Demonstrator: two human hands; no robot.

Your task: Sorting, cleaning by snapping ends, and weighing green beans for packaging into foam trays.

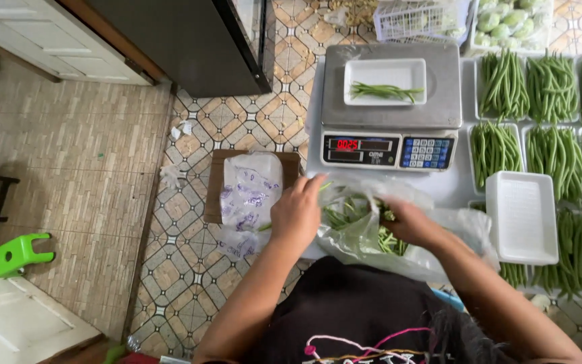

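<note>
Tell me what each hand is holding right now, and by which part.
The left hand grips the clear plastic bag of green beans at its open rim. The right hand reaches inside among the beans; whether it grips any cannot be told.

Glossy clear plastic bag (pixel 365 232), matt white foam-like tray (pixel 521 216), brushed metal scale (pixel 391 101), perhaps steel

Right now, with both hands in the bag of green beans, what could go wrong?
1. The clear plastic bag sits at the table edge; it could slide off and spill green beans.
2. The right hand might knock the empty foam tray resting loosely on the filled trays.
</note>
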